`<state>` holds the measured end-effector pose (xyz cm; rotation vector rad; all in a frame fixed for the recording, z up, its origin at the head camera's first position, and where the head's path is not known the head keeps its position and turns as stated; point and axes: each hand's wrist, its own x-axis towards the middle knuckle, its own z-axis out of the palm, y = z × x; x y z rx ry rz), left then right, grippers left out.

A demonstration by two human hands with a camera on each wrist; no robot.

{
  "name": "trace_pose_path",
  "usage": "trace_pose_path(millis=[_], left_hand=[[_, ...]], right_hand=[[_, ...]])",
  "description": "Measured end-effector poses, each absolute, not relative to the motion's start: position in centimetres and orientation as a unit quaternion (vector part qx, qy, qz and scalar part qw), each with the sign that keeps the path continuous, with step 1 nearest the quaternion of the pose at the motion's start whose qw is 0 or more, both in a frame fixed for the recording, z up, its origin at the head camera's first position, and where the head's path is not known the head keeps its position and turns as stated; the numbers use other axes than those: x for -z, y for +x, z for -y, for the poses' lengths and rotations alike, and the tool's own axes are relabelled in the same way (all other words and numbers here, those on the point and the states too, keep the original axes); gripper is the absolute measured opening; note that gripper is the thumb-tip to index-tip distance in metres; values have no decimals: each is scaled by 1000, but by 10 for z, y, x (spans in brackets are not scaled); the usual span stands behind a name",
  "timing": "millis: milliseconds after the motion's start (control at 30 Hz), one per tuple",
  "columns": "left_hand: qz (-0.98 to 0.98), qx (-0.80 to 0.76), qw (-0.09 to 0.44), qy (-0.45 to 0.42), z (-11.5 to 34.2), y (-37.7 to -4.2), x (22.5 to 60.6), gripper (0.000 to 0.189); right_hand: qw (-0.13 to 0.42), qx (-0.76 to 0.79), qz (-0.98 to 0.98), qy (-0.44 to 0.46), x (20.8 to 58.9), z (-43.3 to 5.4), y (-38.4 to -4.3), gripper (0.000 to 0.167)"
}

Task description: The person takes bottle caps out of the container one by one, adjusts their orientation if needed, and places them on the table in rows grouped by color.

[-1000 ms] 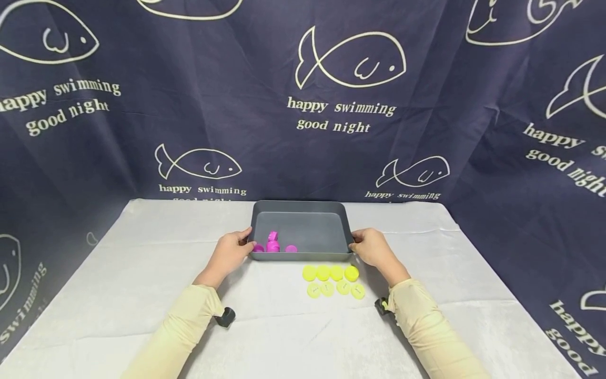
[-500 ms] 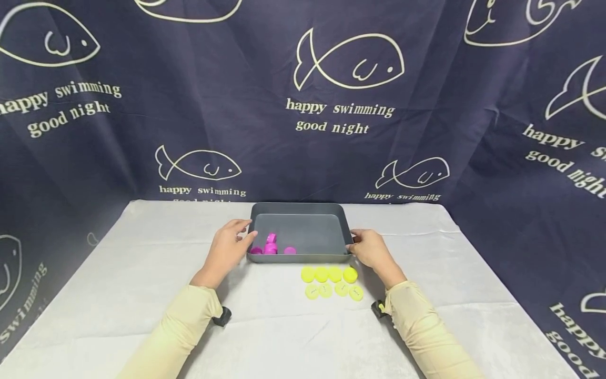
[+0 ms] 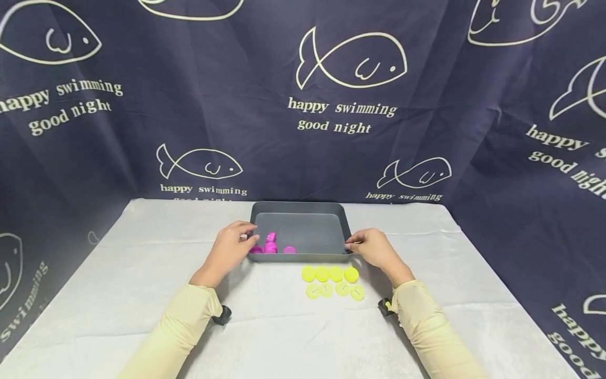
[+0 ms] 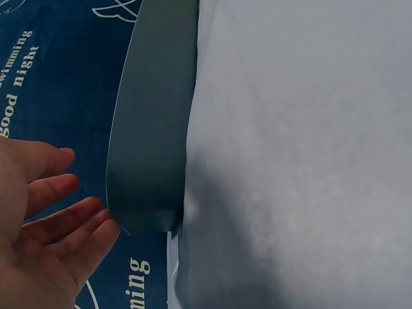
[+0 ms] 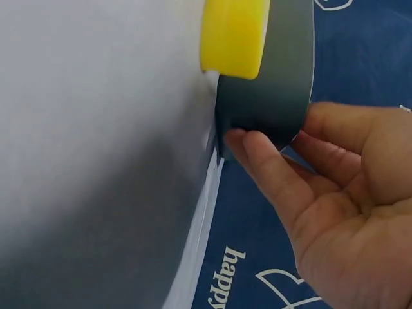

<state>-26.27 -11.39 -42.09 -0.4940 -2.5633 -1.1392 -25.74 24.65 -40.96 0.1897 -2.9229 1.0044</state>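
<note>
A dark grey rectangular tray [image 3: 303, 258] stands toward the far edge of the table. Several magenta bottle caps [image 3: 271, 247] lie inside its front left part, some bunched together and one stacked up. My left hand [image 3: 227, 248] is at the tray's left side, its fingers spread and relaxed; in the left wrist view the fingertips are beside the tray's corner [image 4: 151, 212]. At the right side, my right hand [image 3: 376, 248] pinches the tray's rim, with fingers against the outer wall [image 5: 273, 84] and the thumb over the edge.
Two rows of yellow discs lie in front of the tray: bright yellow caps [image 3: 336, 273] behind and paler ones [image 3: 343, 288] with dark markings in front. A white cloth covers the table [image 3: 284, 337]. A navy fish-print curtain [image 3: 265, 121] hangs close behind the tray.
The left hand has loosened from the tray's left rim and its fingers have spread. The right hand stays at the right rim. Tray and caps look nearly unmoved.
</note>
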Motion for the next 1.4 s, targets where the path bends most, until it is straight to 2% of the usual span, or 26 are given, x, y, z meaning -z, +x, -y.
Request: trace_pose_path(millis=[667,967,1200,1400], left_hand=[[917,313,135,-209,111,-261,414,31],[931,216,70,-285,90,-289,399,30],[927,129,50,-348,79,-306,396,45],[925,112,34,-361,74,-311,396,34]], right_hand=[[4,-355,934,51,412,-243,-258,13],[2,-353,935,43,411,-247,-257,15],[10,-347,937,38,414,-247,-257,16],[14,-337,941,41,412,-246,-257,16]])
